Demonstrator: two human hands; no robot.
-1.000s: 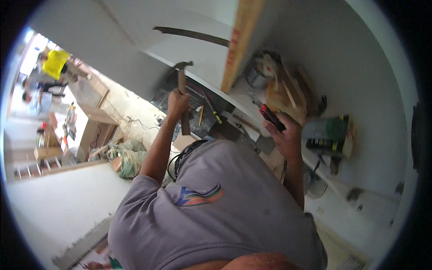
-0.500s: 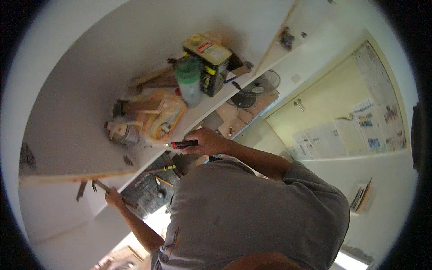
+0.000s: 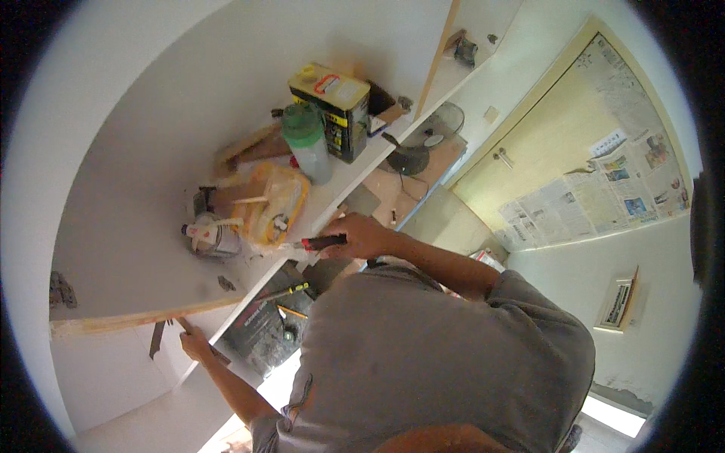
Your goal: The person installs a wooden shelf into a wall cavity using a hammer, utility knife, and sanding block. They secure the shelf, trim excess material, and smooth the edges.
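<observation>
My left hand point(image 3: 195, 344) is closed around the wooden handle of a hammer point(image 3: 220, 355) beneath the wood-edged panel point(image 3: 113, 323); its head is mostly hidden at that edge. Beside it hangs a dark flat strip point(image 3: 157, 339). My right hand point(image 3: 364, 235) grips a red-and-black-handled screwdriver point(image 3: 325, 242) over the white shelf's front edge. Its thin metal shaft points left, toward a yellow-rimmed tub point(image 3: 266, 234) with odds and ends in it. A bottle point(image 3: 215, 236) lies left of the tub. Behind stand a green-topped bottle point(image 3: 307, 147) and a black-and-yellow can point(image 3: 336, 106).
Below the shelf edge are a dark case point(image 3: 260, 332) and a yellow-and-black handled tool point(image 3: 287, 291). A black fan point(image 3: 427, 143) stands lower down, past the shelf. Newspaper sheets point(image 3: 574, 204) cover part of the pale door point(image 3: 521, 143) at the right.
My view has shifted slightly. The hammer has moved up against the panel edge, so its claw head no longer shows clearly. My right hand still holds the screwdriver near the tub.
</observation>
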